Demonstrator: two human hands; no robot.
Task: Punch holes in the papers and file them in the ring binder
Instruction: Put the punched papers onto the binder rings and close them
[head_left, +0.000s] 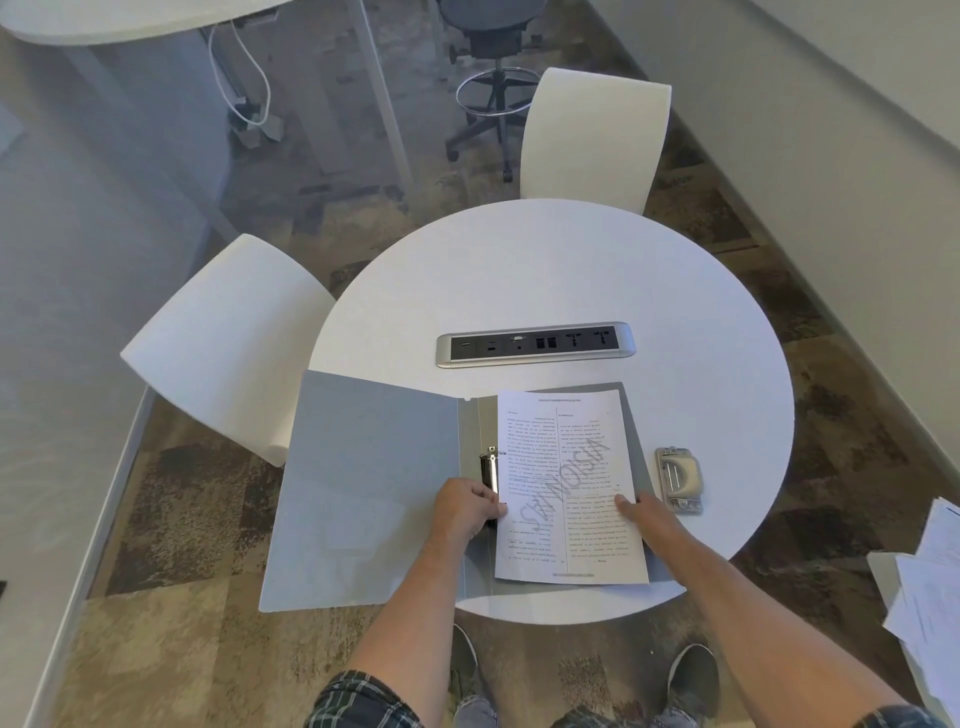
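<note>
grey plastic ring binder (363, 483) lies open on a round white table (571, 270), its left cover hanging past the table's edge and its metal ring mechanism (489, 470) standing along the spine. a printed white sheet of paper (569, 488), its text upside down to the camera and crossed by a faint diagonal watermark, rests on the binder's right half with its left edge against the rings. the person's left hand (467, 512) sits at the lower end of the mechanism, fingers curled around it, right at the sheet's left edge. the right hand (647, 514) lies flat on the sheet's right margin, fingers straight and pressing the paper down, gripping nothing. a silver metal hole punch (678, 480) stands on the table just beside the binder's right edge, near the right hand but apart from it. a silver-framed power and data socket strip (535, 344) is set into the tabletop beyond the binder. two white chairs (592, 140) stand at the table's far and left sides. a loose pile of white papers (930, 582) lies at the frame's right edge, well apart from the table.
</note>
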